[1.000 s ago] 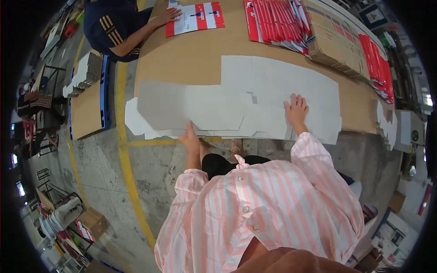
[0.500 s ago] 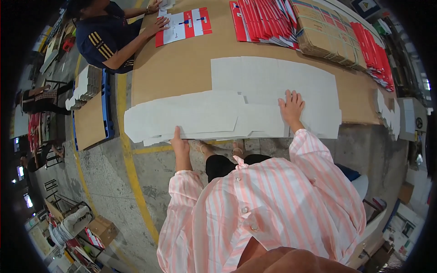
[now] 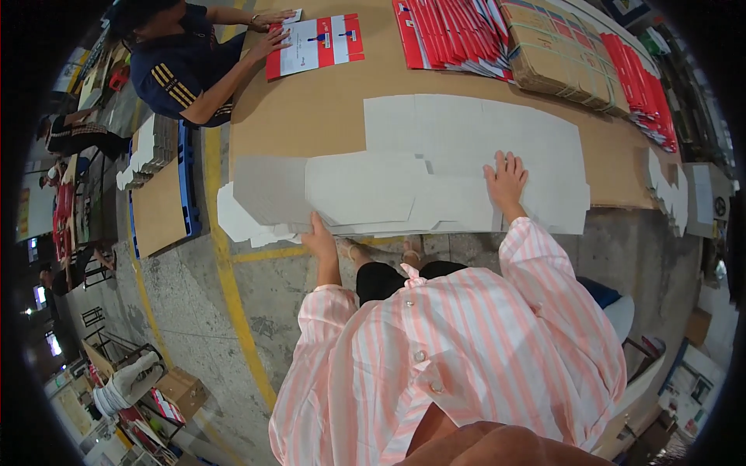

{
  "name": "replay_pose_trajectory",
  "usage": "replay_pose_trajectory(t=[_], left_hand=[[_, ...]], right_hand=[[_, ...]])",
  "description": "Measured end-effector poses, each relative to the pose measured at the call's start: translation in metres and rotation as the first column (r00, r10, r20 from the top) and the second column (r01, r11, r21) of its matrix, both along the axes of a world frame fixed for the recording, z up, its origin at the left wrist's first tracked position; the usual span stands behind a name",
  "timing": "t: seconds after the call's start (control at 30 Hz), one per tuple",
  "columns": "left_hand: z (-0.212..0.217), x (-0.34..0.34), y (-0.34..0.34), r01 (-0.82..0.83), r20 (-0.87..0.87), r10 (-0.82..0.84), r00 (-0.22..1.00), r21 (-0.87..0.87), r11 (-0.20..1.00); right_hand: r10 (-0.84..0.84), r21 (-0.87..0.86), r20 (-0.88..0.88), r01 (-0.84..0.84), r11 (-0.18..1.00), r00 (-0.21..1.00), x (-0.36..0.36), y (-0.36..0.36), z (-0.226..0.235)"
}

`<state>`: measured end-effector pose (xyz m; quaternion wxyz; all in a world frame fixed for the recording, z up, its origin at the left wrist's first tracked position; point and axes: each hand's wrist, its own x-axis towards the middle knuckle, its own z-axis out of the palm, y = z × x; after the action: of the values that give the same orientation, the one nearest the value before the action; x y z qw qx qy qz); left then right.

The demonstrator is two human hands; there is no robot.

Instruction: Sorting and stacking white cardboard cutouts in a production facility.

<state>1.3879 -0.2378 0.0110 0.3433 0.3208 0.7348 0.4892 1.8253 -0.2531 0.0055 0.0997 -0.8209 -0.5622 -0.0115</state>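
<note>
Before me lie overlapping die-cut sheets of white cardboard. Uppermost at the left is a white cardboard sheet, its left section bent up along a crease and looking greyer. At its front edge my left hand grips with the thumb on top; the other fingers are hidden under the edge. My right hand rests open and palm down on the white cardboard to the right, fingers spread.
Brown board covers the table. A co-worker at the far left handles a red-and-white printed sheet. Red folded packs and a strapped brown bundle occupy the far side. Beside the table's left end stands a blue pallet.
The left section of the top cardboard sheet has bent up from lying flat, uncovering sheets underneath. My left hand has shifted slightly right with the edge; my right hand stays on the cardboard.
</note>
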Motion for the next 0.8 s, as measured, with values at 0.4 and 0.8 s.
replay_pose_trajectory(t=[0.4,0.8], left_hand=[[-0.004,0.002,0.003,0.018,-0.047,-0.009,0.999,0.192,0.981],[-0.018,-0.019,0.006,-0.072,0.220,0.033,0.975,0.172,0.982]], right_hand=[[-0.045,-0.061,0.008,0.045,0.997,0.999,0.007,-0.005,-0.004],[-0.043,-0.116,0.000,0.043,0.992,0.999,0.003,-0.002,0.007]])
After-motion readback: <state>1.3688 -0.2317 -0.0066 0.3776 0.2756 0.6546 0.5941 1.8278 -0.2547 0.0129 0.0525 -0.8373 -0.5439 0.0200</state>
